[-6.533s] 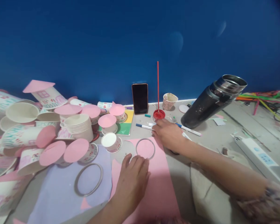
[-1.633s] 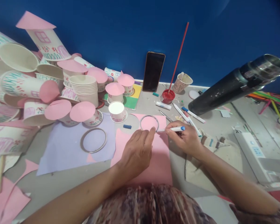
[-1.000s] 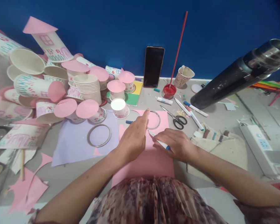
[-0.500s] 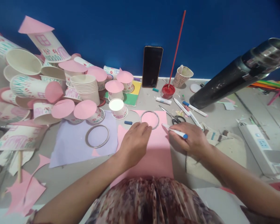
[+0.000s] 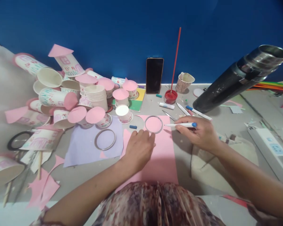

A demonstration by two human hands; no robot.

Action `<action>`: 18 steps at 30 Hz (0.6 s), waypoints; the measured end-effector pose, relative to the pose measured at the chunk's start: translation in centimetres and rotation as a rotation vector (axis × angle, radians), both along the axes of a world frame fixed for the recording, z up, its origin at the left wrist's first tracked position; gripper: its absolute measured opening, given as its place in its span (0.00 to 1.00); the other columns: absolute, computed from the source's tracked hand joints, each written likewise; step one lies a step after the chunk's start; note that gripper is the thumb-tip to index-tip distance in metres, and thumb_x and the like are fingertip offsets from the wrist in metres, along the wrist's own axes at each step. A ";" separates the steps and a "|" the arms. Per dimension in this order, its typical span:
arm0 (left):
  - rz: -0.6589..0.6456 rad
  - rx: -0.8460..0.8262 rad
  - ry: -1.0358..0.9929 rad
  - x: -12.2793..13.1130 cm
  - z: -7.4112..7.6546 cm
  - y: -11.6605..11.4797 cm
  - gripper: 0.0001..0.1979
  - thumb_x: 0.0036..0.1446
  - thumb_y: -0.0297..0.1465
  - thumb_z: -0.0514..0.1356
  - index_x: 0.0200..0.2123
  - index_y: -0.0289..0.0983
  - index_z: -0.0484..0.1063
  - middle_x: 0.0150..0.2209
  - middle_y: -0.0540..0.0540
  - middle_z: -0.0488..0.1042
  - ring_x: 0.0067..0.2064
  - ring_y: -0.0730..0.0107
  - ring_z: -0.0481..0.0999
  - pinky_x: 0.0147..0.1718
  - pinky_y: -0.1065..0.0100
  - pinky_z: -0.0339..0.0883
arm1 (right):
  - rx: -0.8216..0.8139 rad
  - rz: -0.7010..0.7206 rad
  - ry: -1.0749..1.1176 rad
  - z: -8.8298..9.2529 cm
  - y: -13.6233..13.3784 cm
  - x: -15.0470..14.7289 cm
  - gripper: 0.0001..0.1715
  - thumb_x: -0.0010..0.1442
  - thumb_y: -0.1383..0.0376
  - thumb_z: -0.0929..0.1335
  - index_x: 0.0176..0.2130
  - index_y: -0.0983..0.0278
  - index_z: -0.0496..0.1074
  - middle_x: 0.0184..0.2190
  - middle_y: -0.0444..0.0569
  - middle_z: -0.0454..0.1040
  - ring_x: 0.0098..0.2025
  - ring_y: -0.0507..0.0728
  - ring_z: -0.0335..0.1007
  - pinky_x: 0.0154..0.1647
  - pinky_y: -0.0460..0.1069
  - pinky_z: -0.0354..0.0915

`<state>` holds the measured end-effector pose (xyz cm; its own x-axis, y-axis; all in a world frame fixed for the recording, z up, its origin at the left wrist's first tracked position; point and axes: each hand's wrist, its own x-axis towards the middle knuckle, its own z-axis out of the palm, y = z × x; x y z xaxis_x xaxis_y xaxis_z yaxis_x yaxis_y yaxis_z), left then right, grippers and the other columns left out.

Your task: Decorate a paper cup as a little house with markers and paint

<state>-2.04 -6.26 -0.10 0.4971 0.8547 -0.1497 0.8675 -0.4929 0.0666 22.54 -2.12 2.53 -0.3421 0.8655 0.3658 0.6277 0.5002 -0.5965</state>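
A blue-ended white marker [image 5: 182, 125] lies in the pinch of my right hand [image 5: 200, 133], its tip pointing left just beside a metal ring [image 5: 145, 125]. That ring rests flat on the pink paper [image 5: 158, 163], near the sheet's far edge. Over the left part of the paper, my left hand [image 5: 139, 150] is closed, fingers curled and palm down, close below the ring; its fingertips are mostly hidden. A blue marker cap [image 5: 133, 127] sits on the table left of the ring. Scissors [image 5: 169, 115] lie partly behind my right hand.
Paper cups with pink paper cones [image 5: 69, 64] are piled at left. A second ring [image 5: 95, 139] rests on lilac paper [image 5: 79, 153]. Behind stand a phone [image 5: 153, 75], a red paint pot [image 5: 170, 98] and a patterned cup [image 5: 184, 83]. A black flask [image 5: 228, 84] leans at right.
My left hand has drawn back slightly from the ring. My right hand has tilted the marker flatter, its tip still right of the ring. The camera view has shifted.
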 end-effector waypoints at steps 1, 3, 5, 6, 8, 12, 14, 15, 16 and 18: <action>0.011 -0.054 0.029 0.2 0.2 -0.1 0.17 0.74 0.35 0.57 0.60 0.33 0.73 0.39 0.36 0.83 0.45 0.47 0.83 0.43 0.52 0.70 | -0.059 0.015 0.005 0.6 0.7 -0.6 0.11 0.69 0.60 0.69 0.37 0.60 0.80 0.29 0.45 0.84 0.24 0.53 0.74 0.29 0.49 0.64; 0.027 -0.128 0.070 0.4 0.3 -0.5 0.24 0.76 0.37 0.56 0.68 0.30 0.67 0.35 0.38 0.84 0.41 0.49 0.85 0.42 0.54 0.70 | -0.163 0.082 -0.007 1.7 2.2 -2.4 0.13 0.70 0.57 0.69 0.36 0.60 0.79 0.21 0.42 0.78 0.21 0.52 0.68 0.27 0.49 0.59; 0.048 -0.142 0.084 0.6 0.2 -0.8 0.27 0.76 0.39 0.55 0.71 0.29 0.63 0.34 0.37 0.85 0.39 0.50 0.86 0.39 0.56 0.70 | -0.214 0.187 -0.078 2.5 3.7 -4.5 0.16 0.71 0.56 0.68 0.35 0.61 0.78 0.19 0.41 0.76 0.23 0.53 0.68 0.29 0.49 0.57; 0.054 -0.136 0.084 0.7 0.1 -1.0 0.29 0.76 0.39 0.55 0.72 0.28 0.63 0.33 0.36 0.85 0.38 0.50 0.86 0.38 0.57 0.69 | -0.230 0.246 -0.148 2.8 4.4 -5.7 0.16 0.71 0.56 0.68 0.35 0.61 0.77 0.21 0.42 0.77 0.25 0.53 0.69 0.31 0.49 0.57; 0.069 -0.130 0.081 1.0 -0.1 -1.4 0.31 0.76 0.40 0.56 0.73 0.27 0.61 0.32 0.35 0.85 0.36 0.50 0.87 0.36 0.58 0.69 | -0.219 0.336 -0.310 3.2 5.3 -7.9 0.17 0.72 0.56 0.67 0.34 0.62 0.75 0.26 0.46 0.79 0.29 0.55 0.72 0.32 0.50 0.56; 0.088 -0.162 0.074 1.4 0.3 -1.8 0.35 0.75 0.42 0.59 0.74 0.25 0.60 0.32 0.34 0.85 0.35 0.50 0.86 0.34 0.59 0.68 | -0.198 0.488 -0.662 3.6 5.9 -11.0 0.20 0.73 0.55 0.65 0.33 0.62 0.74 0.30 0.49 0.80 0.30 0.57 0.70 0.30 0.51 0.50; 0.094 -0.162 0.073 1.6 0.4 -2.0 0.36 0.74 0.43 0.60 0.74 0.26 0.61 0.32 0.34 0.84 0.34 0.51 0.86 0.33 0.60 0.67 | -0.201 0.523 -0.748 3.6 5.9 -11.7 0.18 0.73 0.56 0.65 0.34 0.62 0.75 0.29 0.50 0.80 0.29 0.57 0.68 0.29 0.51 0.48; 0.095 -0.156 0.073 1.6 0.4 -2.0 0.35 0.73 0.44 0.61 0.73 0.27 0.62 0.32 0.35 0.84 0.34 0.51 0.86 0.33 0.60 0.67 | -0.202 0.532 -0.768 3.6 5.9 -11.9 0.17 0.72 0.56 0.66 0.34 0.62 0.75 0.29 0.50 0.80 0.28 0.57 0.68 0.28 0.52 0.48; 0.095 -0.146 0.070 1.6 0.3 -2.1 0.35 0.73 0.44 0.61 0.72 0.27 0.64 0.31 0.35 0.84 0.34 0.52 0.86 0.33 0.60 0.67 | -0.200 0.538 -0.779 3.5 5.9 -12.1 0.16 0.72 0.57 0.67 0.35 0.62 0.76 0.29 0.51 0.81 0.28 0.57 0.69 0.29 0.52 0.48; 0.088 -0.122 0.052 1.5 -0.1 -2.3 0.34 0.73 0.45 0.61 0.71 0.27 0.66 0.30 0.35 0.83 0.33 0.53 0.86 0.33 0.61 0.66 | -0.189 0.546 -0.802 3.1 5.9 -12.4 0.14 0.71 0.58 0.67 0.37 0.63 0.77 0.30 0.51 0.82 0.29 0.58 0.70 0.29 0.52 0.47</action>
